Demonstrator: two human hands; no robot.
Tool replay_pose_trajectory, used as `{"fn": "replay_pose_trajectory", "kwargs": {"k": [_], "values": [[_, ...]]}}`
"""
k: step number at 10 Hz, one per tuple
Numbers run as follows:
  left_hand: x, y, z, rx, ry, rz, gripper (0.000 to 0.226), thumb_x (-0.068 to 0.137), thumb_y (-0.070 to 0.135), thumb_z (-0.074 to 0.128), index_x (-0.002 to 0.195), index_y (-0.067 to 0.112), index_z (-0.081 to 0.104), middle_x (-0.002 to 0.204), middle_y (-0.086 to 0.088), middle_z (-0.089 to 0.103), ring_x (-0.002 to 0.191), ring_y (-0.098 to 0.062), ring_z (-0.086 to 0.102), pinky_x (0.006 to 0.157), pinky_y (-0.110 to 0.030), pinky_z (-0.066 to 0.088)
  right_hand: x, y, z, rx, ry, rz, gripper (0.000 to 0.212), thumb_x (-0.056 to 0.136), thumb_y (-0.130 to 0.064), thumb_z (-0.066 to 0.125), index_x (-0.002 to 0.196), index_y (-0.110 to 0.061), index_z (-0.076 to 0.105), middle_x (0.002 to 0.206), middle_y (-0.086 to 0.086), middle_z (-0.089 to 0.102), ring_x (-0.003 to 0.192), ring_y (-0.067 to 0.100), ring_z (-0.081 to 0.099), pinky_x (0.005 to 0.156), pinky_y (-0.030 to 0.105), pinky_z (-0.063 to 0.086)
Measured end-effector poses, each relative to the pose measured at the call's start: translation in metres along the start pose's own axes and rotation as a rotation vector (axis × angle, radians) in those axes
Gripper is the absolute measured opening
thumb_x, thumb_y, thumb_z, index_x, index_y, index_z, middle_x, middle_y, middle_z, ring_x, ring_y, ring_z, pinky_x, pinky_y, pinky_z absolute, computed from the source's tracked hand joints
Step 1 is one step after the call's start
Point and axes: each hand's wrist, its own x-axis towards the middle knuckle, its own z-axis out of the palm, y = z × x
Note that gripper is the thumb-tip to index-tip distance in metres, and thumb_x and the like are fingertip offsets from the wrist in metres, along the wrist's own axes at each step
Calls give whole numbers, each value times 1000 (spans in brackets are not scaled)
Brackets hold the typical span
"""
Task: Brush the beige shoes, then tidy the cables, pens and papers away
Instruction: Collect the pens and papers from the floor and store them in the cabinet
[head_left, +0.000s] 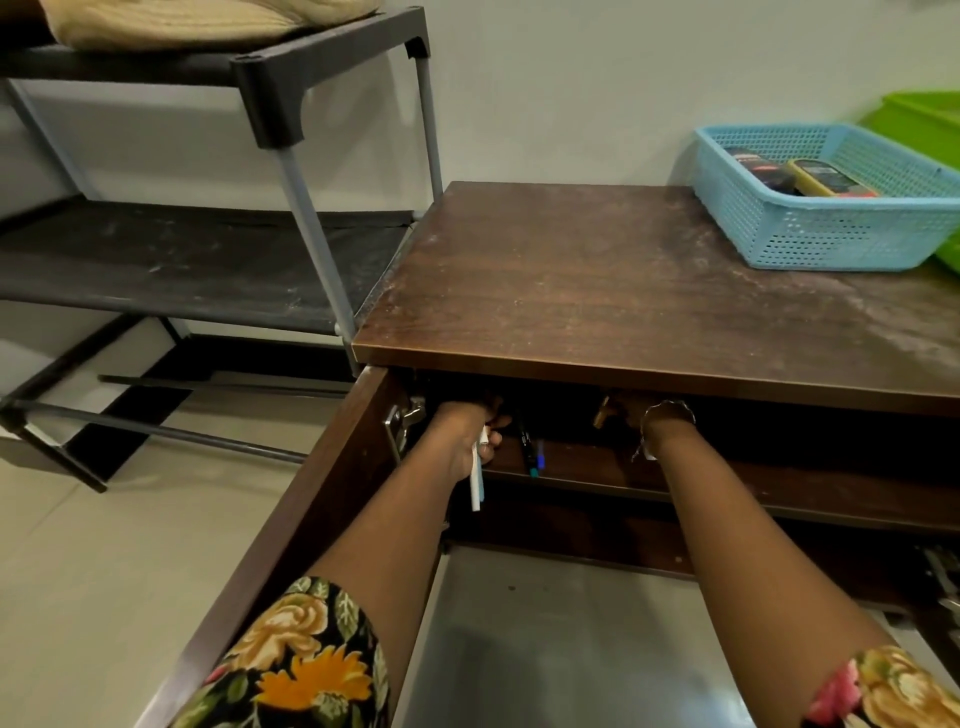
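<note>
Left hand is inside the cupboard, fingers curled round a few slim white pens whose ends poke out below the fist. That looks like stowing pens, with a bunch kept in the grip so they go in together. Right hand reaches deeper under the top, lost in shadow. I cannot tell whether it grips anything.

Between them, dark pens with blue tips lie on the brown inner shelf, so that is where the pens are gathering. The cupboard door hangs wide open on the left for access.

Up on the brown wooden desk, a light-blue perforated plastic basket holds dark and yellow oblong items too small to name, with a green plastic tub just behind it. On the dark metal-legged rack, something woven and beige, likely a shoe, sits on the top tier.
</note>
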Motion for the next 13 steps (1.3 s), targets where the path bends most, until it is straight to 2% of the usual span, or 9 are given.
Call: {"fn": "replay_pose_trajectory", "kwargs": {"k": [1,3,5,7,8,9,10,12,13], "values": [[3,0,1,-21,12,14,30,99,7,31,75,13,49,64,-2,38,48,-10,30,28,-8,17,-3,0,6,-160,89,86,41,100,-12,32,139,3,32,148,18,30,133,29,35,106,23,31],[6,0,3,-121,-12,-29,31,99,9,32,73,12,49,59,-2,30,23,-5,32,29,-6,17,-13,0,16,-313,72,14,41,98,-12,38,134,7,38,141,16,41,130,32,39,53,6,41],[10,-2,0,-158,9,-41,32,98,7,31,67,10,41,60,-3,33,21,-5,34,30,-5,20,-5,-4,17,-9,9,168,37,99,-7,34,134,6,39,141,17,43,128,32,43,103,32,36],[11,-6,-1,-153,28,-34,34,95,0,28,64,9,37,59,-3,32,25,-6,31,29,-6,18,-10,-13,22,199,30,162,24,98,-4,36,79,-6,50,101,15,51,68,18,44,63,28,44],[13,-8,-3,-155,32,-31,34,95,1,29,63,10,36,59,-2,31,22,-4,24,30,-6,13,-18,-17,26,72,144,224,30,98,-4,34,125,6,44,135,22,43,114,26,48,88,21,42],[14,-10,-4,-180,26,-24,32,97,7,33,66,12,39,59,-1,30,22,-3,22,31,-7,13,-27,-16,29,-146,93,127,41,100,-10,33,138,4,31,147,18,33,136,29,33,73,3,42],[17,-11,-3,-174,29,-32,30,98,10,36,69,13,42,60,0,31,28,-4,24,30,-8,14,-24,-11,27,-503,45,-3,48,98,-16,42,140,1,27,150,15,29,139,26,27,104,19,27],[14,-6,0,-190,34,-27,24,92,13,42,68,14,40,63,0,29,46,-9,22,30,-8,15,-26,-12,17,-356,99,-7,46,98,-10,39,142,-2,26,147,16,33,136,27,32,101,20,29],[11,-1,0,-218,32,5,26,92,16,38,67,16,40,64,0,30,50,-11,20,31,-7,15,-18,-13,7,114,26,149,41,100,-7,30,141,-2,28,147,16,32,135,27,34,108,28,25]]}}
